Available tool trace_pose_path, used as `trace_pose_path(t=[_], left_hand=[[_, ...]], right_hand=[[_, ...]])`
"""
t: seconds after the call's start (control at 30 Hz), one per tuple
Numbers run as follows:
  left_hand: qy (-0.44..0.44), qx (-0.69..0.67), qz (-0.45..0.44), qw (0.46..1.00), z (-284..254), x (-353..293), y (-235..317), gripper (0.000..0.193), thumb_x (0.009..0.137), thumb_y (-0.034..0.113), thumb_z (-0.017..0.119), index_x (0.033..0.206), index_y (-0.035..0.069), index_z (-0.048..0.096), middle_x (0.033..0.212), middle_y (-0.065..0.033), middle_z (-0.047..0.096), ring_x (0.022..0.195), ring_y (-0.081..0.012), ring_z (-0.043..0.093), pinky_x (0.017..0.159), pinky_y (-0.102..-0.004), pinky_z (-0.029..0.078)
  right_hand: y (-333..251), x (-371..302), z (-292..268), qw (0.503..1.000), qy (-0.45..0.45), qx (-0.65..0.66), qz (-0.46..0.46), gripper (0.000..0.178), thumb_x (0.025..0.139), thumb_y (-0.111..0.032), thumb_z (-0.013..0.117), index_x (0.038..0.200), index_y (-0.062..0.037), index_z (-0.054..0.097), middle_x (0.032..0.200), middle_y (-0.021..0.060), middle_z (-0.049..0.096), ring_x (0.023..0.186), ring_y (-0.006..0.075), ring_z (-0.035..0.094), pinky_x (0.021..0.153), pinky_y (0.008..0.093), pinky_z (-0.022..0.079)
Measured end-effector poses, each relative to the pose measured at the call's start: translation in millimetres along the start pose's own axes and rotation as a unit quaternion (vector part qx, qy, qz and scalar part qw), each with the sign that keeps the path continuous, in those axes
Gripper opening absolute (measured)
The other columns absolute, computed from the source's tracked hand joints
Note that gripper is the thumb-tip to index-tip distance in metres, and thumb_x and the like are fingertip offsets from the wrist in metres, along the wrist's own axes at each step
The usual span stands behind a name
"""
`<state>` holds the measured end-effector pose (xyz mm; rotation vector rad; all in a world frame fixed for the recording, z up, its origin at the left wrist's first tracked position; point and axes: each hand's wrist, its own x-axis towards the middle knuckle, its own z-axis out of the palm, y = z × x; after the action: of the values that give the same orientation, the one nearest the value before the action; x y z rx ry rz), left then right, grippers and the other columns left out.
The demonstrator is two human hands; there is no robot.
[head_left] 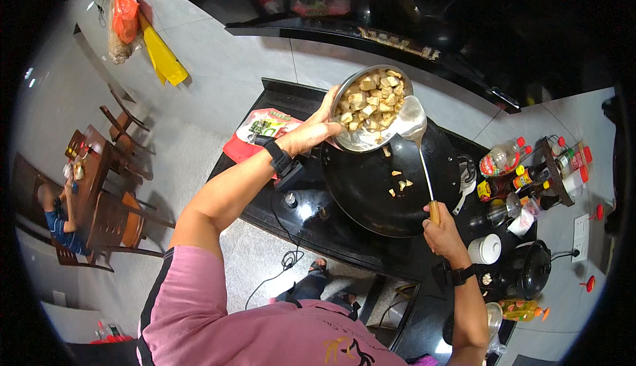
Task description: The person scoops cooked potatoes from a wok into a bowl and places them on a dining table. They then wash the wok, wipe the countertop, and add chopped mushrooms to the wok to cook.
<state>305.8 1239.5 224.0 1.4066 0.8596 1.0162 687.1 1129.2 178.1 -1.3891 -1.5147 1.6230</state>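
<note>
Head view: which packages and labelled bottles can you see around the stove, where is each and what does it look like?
Flat bag: on the counter left of the wok, red, white and green.
Clear bottle: right of the wok, lying on its side, red cap, red label.
Dark bottle: just below it, yellow and red label.
Oil bottle: lower right, yellowish, lying down.

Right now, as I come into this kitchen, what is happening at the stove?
A person tilts a metal bowl of pale cubed food over a black wok with the left hand. The right hand holds a long ladle at the bowl's rim. A few cubes already lie in the wok. Sauce bottles stand to the right of the stove.
</note>
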Motion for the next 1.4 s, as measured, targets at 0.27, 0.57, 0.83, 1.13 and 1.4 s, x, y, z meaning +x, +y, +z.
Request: trace_pose_path(t=[0.27, 0.57, 0.83, 1.13, 1.4], left_hand=[[0.046, -0.030, -0.036, 0.998, -11, 4, -12, 0.085, 0.075, -0.004, 0.049, 0.153, 0.013, 0.021, 0.132, -0.0128, 0.052, 0.102, -0.0216, 0.062, 0.077, -0.0349, 0.058], [0.065, -0.157, -0.097, 0.981, -12, 8, -29, 0.077, 0.077, -0.006, 0.044, 0.149, 0.009, 0.022, 0.138, -0.0189, 0.047, 0.113, -0.0344, 0.060, 0.078, -0.0487, 0.062], [0.040, -0.157, -0.103, 0.981, 3, 11, -33, 0.080, 0.083, -0.004, 0.041, 0.152, 0.018, 0.007, 0.146, -0.0188, 0.036, 0.131, -0.0376, 0.046, 0.081, -0.0527, 0.060], [0.115, -0.134, -0.096, 0.980, 43, 6, -15, 0.080, 0.084, -0.004, 0.044, 0.149, 0.018, 0.003, 0.143, -0.0194, 0.037, 0.119, -0.0369, 0.056, 0.076, -0.0481, 0.063], [0.118, 0.013, 0.040, 0.992, 55, 0, -19, 0.086, 0.082, -0.006, 0.047, 0.150, 0.016, 0.000, 0.146, -0.0173, 0.030, 0.127, -0.0328, 0.045, 0.077, -0.0411, 0.062]], right_hand=[[13, -4, -14, 1.000, 0.007, -0.008, 0.007, 0.029, 0.093, -0.008, 0.052, 0.121, -0.0074, 0.044, 0.059, -0.0006, 0.045, 0.040, 0.0086, 0.041, 0.037, 0.0255, 0.033], [-1, -6, -12, 0.917, 0.170, -0.289, -0.215, 0.036, 0.088, -0.006, 0.057, 0.123, -0.0024, 0.047, 0.090, 0.0257, 0.065, 0.084, 0.0458, 0.066, 0.073, 0.0448, 0.052], [-24, 3, 22, 0.841, 0.239, -0.473, -0.103, 0.040, 0.087, -0.005, 0.059, 0.121, -0.0003, 0.039, 0.085, 0.0295, 0.064, 0.078, 0.0487, 0.063, 0.066, 0.0549, 0.051], [-24, 17, 48, 0.832, 0.273, -0.474, -0.094, 0.041, 0.088, -0.008, 0.059, 0.120, 0.0005, 0.036, 0.079, 0.0288, 0.065, 0.071, 0.0469, 0.065, 0.061, 0.0537, 0.053], [-17, 18, 59, 0.884, 0.237, -0.384, -0.125, 0.044, 0.087, -0.008, 0.057, 0.123, 0.0020, 0.036, 0.079, 0.0321, 0.063, 0.072, 0.0496, 0.063, 0.063, 0.0544, 0.052]])
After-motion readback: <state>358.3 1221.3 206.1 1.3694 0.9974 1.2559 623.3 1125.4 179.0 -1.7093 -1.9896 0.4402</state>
